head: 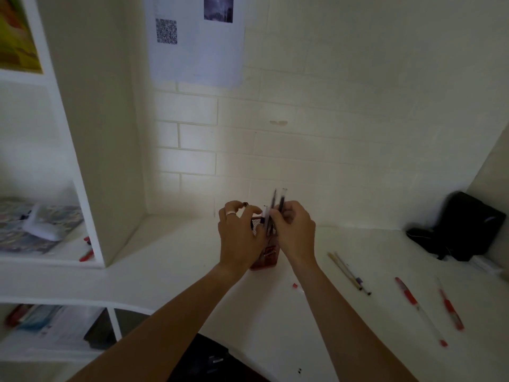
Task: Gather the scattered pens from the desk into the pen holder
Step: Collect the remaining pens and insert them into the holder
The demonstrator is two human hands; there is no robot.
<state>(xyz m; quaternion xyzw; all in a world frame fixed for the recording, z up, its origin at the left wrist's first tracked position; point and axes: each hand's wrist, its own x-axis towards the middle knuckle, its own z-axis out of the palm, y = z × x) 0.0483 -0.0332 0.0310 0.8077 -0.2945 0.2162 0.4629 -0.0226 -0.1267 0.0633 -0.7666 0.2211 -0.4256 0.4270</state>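
Note:
A red mesh pen holder (265, 257) stands mid-desk, mostly hidden behind my hands. My left hand (239, 235), with a ring on one finger, wraps around the holder's left side near the rim. My right hand (296, 232) pinches dark pens (278, 202) that stick up out of the holder's mouth; a white-barrelled pen (265, 216) stands between my hands. On the white desk (192, 271) to the right lie two pale thin pens (348, 272) and two red pens (418, 307) (450, 310).
A small red cap (295, 285) lies just in front of the holder. A black pouch (460, 227) leans in the right corner. White shelves at the left hold a red pen (86, 253), books and papers. The tiled wall with a pinned sheet is behind.

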